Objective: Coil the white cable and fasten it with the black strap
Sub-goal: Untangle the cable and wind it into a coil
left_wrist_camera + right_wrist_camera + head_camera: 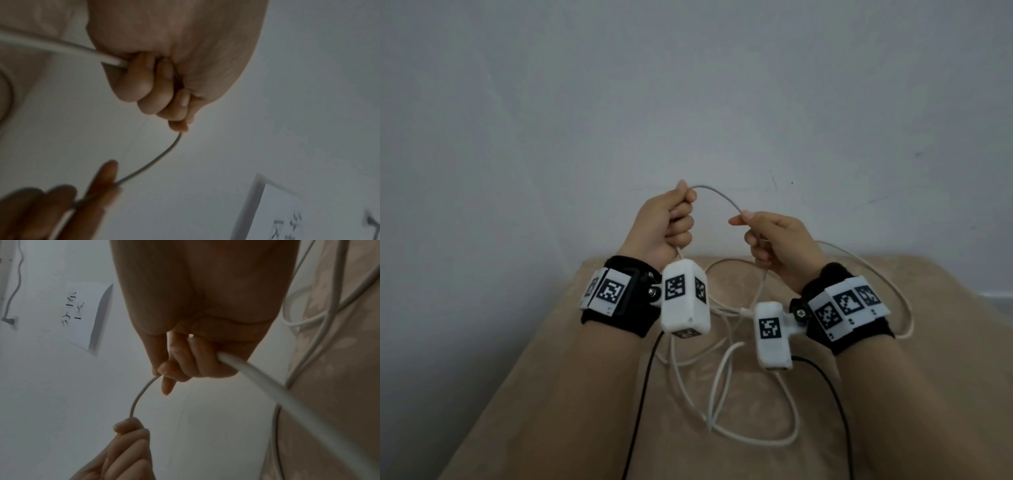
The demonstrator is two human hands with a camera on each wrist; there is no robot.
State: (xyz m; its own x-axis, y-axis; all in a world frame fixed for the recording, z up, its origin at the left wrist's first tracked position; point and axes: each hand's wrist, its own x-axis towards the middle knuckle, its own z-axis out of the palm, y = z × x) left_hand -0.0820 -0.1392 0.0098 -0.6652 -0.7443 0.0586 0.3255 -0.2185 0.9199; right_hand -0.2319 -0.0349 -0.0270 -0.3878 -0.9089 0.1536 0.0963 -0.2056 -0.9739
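Observation:
A thin white cable (717, 195) arches between my two raised hands. My left hand (671, 222) is a fist round the cable, which leaves at the thumb and index tip; the left wrist view shows the fingers (162, 91) curled on the cable (158, 159). To its right and slightly lower, my right hand (774, 240) pinches the cable at thumb and forefinger, with the other fingers curled round it. In the right wrist view the cable (267, 382) runs out under that hand's fingers (185, 360). The slack lies in loose loops (722, 394) on the beige surface. No black strap is in view.
A beige cloth-covered surface (551, 394) lies below my arms against a pale grey wall (688, 85). Two black leads (643, 394) run from the wrist cameras toward me. A sheet of paper with writing (82, 313) hangs on the wall.

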